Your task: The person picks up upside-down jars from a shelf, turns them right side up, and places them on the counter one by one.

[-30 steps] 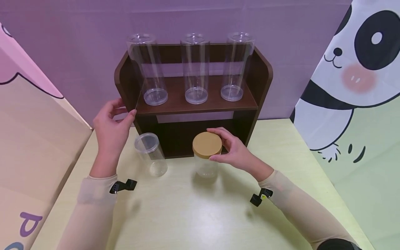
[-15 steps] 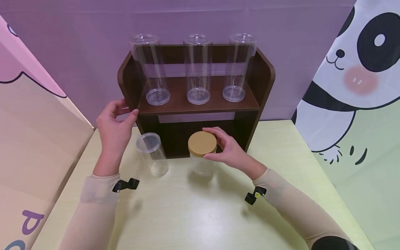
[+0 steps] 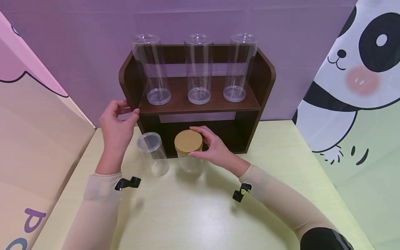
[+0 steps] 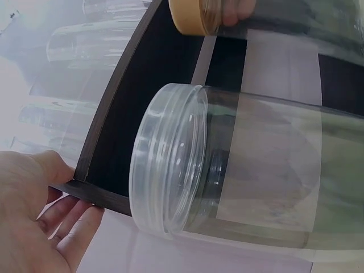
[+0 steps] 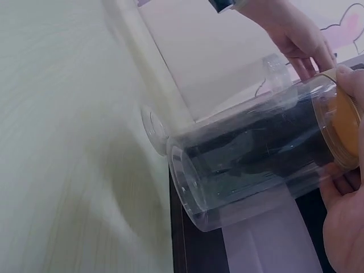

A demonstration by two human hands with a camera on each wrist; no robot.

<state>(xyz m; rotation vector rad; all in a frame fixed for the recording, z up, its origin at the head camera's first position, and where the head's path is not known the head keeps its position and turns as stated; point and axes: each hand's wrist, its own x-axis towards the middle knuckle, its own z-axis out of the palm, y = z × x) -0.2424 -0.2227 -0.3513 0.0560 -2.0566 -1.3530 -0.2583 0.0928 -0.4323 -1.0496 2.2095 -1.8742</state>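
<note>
A clear plastic jar with a tan lid [image 3: 188, 141] is gripped at the lid by my right hand [image 3: 215, 147], thumb in front and fingers behind. In the right wrist view the jar's clear body [image 5: 250, 159] points its base towards the table. My left hand [image 3: 117, 128] pinches the left side edge of a dark brown two-tier shelf [image 3: 197, 109], thumb in front, fingers behind, as the left wrist view also shows. Right of that hand, a second clear jar with a translucent lid [image 3: 149, 142] stands upright on the table before the shelf's lower left.
Three tall clear cylinders, left [image 3: 153, 69], middle [image 3: 199, 69] and right [image 3: 240, 69], stand on the upper shelf board. The pale wooden table [image 3: 200, 215] stretches in front. A purple cloth [image 3: 93, 41] hangs behind, with a panda-printed panel [image 3: 350, 97] at right.
My right hand has carried the tan-lidded jar leftward, nearer the translucent-lidded jar. The left hand keeps its hold on the shelf edge; the head view has shifted slightly.
</note>
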